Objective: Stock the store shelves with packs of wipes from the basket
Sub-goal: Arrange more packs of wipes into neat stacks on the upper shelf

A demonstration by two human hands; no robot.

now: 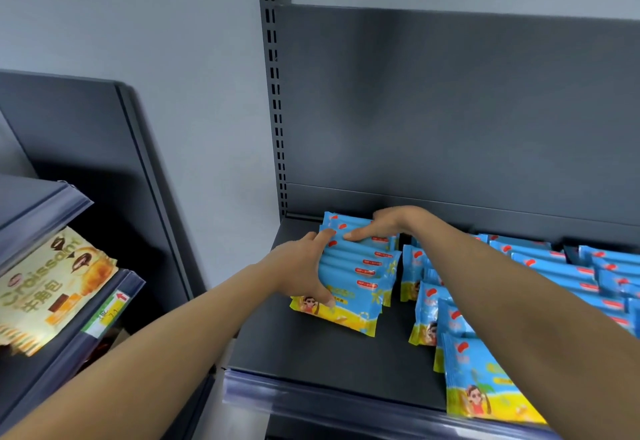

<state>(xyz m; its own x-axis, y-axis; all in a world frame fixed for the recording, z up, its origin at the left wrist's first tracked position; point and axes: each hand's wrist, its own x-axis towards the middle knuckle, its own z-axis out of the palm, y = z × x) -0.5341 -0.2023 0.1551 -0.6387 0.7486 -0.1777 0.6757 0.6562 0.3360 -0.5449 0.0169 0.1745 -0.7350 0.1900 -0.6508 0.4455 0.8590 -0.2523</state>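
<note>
Bare shelf lies open before the wipes row; more rows crowd right.

Glossy plastic wipe packs, matt metal shelf

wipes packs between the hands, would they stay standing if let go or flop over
Probably apt to tip: the row of wipes packs stands on edge, held by the left hand in front and the right hand behind, and the neighbouring rows lean. Likely slippery, since the film looks glossy and the shelf smooth. Probably light: each pack looks thin.
</note>
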